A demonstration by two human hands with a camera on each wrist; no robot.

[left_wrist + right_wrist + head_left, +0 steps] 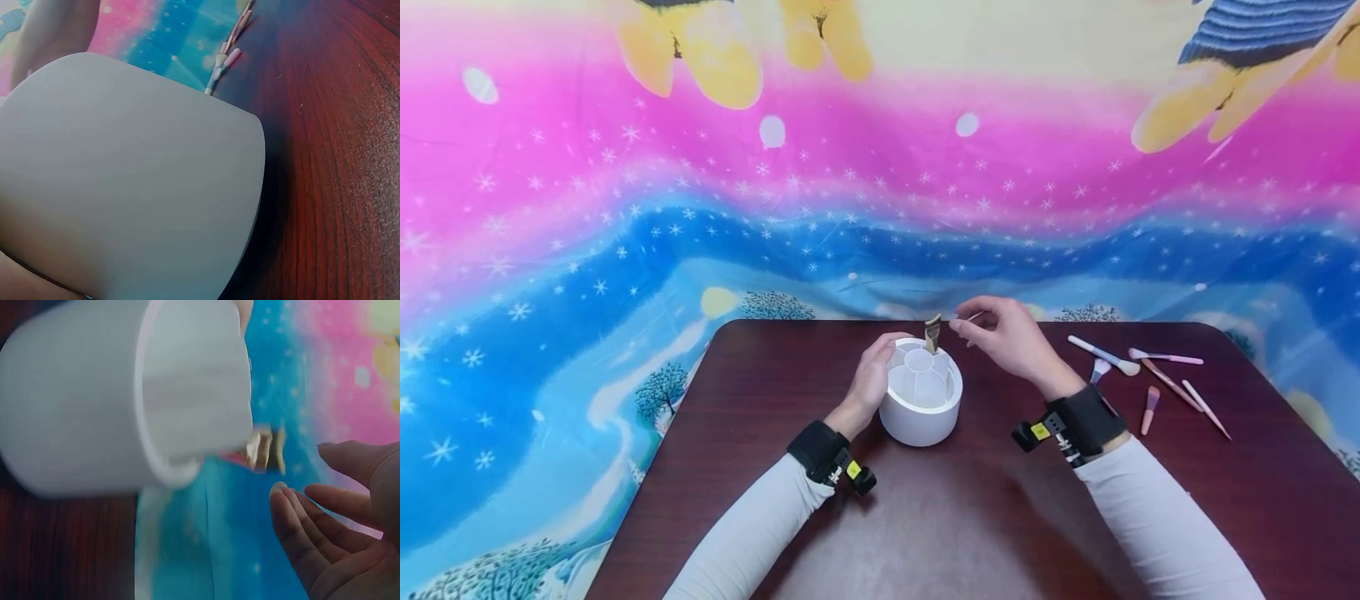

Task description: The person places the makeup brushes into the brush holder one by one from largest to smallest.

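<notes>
A white round makeup brush holder [919, 427], split inside into several compartments, stands upright on the table. My left hand [872, 373] grips its left side, with the fingers at the far rim; in the left wrist view the holder's wall [137, 169] covers most of the hand. A small tool with a gold metal head [932, 332] and a pinkish part stands in a compartment at the holder's far right; its lower end is hidden. To the right of this gold head [265, 450], my right hand [1000, 333] is apart from it, with thumb and fingers spread and nothing between them.
Several makeup brushes lie scattered on the table's right side, among them a white-handled brush [1101, 353], a short pink brush [1150, 410] and a thin white one [1206, 408]. The dark wooden table [760, 417] ends at a printed cloth backdrop [850, 200].
</notes>
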